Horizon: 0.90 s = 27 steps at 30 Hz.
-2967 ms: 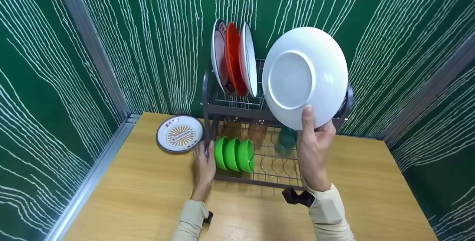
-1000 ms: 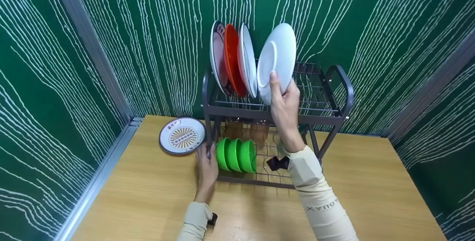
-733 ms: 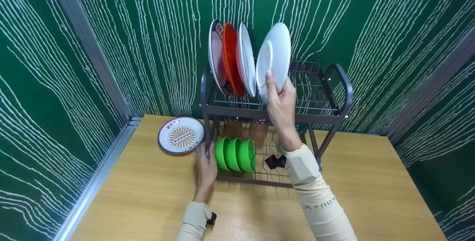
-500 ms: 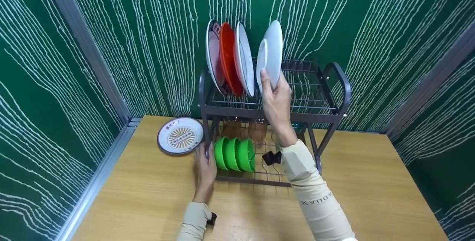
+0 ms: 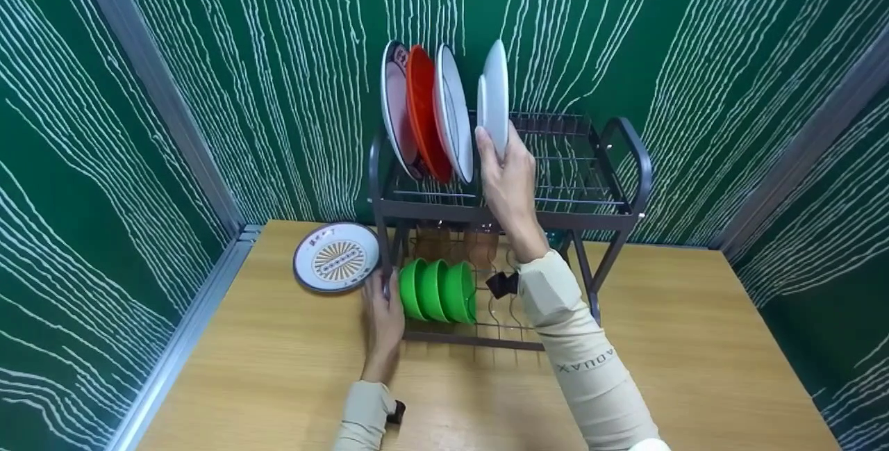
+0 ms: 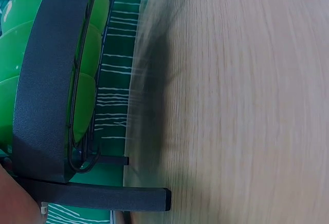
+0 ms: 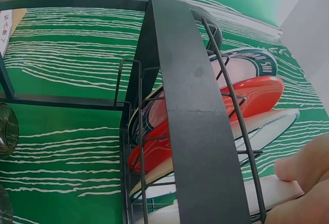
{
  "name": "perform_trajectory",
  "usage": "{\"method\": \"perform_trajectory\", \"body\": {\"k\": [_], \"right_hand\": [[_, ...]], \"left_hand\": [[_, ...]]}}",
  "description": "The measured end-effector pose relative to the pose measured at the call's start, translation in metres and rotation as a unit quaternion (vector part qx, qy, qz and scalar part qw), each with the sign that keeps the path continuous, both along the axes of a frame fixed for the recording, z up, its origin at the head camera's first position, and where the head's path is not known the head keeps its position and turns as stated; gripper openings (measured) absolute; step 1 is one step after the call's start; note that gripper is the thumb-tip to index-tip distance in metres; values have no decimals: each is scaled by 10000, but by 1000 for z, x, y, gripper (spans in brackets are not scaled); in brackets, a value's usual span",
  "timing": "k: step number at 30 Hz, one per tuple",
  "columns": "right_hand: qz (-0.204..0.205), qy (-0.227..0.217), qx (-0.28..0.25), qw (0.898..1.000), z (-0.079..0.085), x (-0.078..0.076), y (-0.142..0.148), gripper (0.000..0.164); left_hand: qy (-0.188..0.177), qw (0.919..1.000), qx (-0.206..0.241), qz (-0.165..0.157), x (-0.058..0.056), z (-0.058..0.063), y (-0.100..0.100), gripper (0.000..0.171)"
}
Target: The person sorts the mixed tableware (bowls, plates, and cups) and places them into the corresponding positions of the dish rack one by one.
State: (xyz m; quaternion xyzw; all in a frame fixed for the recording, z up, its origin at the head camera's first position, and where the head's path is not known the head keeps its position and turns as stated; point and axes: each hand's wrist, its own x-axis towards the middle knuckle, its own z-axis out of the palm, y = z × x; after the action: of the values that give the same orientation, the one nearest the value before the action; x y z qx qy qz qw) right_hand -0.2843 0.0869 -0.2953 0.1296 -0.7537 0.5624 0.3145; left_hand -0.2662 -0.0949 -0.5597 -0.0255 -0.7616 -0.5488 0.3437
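In the head view, my right hand (image 5: 510,180) pinches the lower edge of a white plate (image 5: 494,96), thumb against its underside. The plate stands nearly edge-on at the upper tier of a dark dish rack (image 5: 444,210). Left of it, several plates lean upright: a white one with a dark rim (image 5: 453,114), an orange plate (image 5: 425,114) and a patterned plate (image 5: 397,110). My left hand (image 5: 383,319) grips the rack's left front post, thumb and fingers on either side. The right wrist view shows my right fingers (image 7: 308,188) on the white plate, partly behind rack bars.
Green bowls (image 5: 434,291) stand in a row on the lower tier, with brownish glasses (image 5: 479,246) behind. A patterned plate (image 5: 337,256) lies on the wooden table (image 5: 278,367) left of the rack. A green wall (image 5: 278,89) rises close behind.
My right hand has brought the white plate leftward to the rack and turned it from its underside facing me to nearly edge-on. My left hand stays on the rack post.
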Motion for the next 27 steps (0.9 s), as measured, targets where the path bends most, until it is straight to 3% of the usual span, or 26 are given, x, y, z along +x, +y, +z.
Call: {"method": "perform_trajectory", "body": {"k": [5, 11, 18, 27], "right_hand": [[106, 24, 238, 9997, 1, 0, -2, 41], [513, -19, 663, 9965, 0, 0, -3, 42], [672, -133, 1407, 9877, 0, 1, 1, 46], [1034, -474, 1403, 9836, 0, 5, 7, 52]], "left_hand": [[42, 9999, 119, -118, -1, -1, -1, 18], [14, 9998, 132, -179, -1, 0, -1, 19], [85, 9999, 74, -3, -1, 0, 0, 19], [-26, 9999, 119, -51, 0, 0, 1, 19]]}}
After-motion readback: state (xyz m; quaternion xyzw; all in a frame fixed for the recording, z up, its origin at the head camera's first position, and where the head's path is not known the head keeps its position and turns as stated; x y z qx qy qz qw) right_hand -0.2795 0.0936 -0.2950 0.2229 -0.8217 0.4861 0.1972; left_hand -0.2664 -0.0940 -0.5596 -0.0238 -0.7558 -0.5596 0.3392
